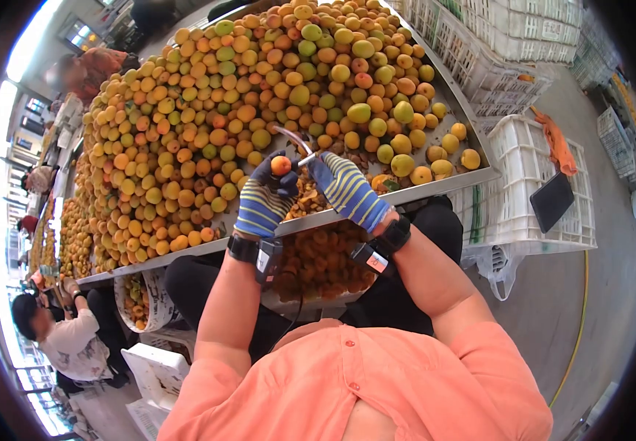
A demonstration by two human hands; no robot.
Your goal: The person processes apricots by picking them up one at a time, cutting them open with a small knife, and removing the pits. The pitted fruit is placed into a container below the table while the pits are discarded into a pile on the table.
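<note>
In a striped glove, my left hand (265, 200) is closed around an orange-red apricot (281, 165), held up near the fingertips. My right hand (349, 189), gloved the same way, grips a slim curved metal tool (296, 140); its exact kind is hard to make out. The tool's end points up and left over the fruit, just right of the held apricot. Both hands are above the near edge of a metal-rimmed table (435, 187) heaped with yellow, green and orange apricots (207, 110). Cut scraps (304, 198) lie between and below the hands.
White plastic crates (531, 176) stand at the right, one with an orange cloth (555, 143) and a dark flat object (551, 202). Below the table are more fruit pieces (325, 257) and a white bucket (145, 301). Another person (75, 342) sits at the left.
</note>
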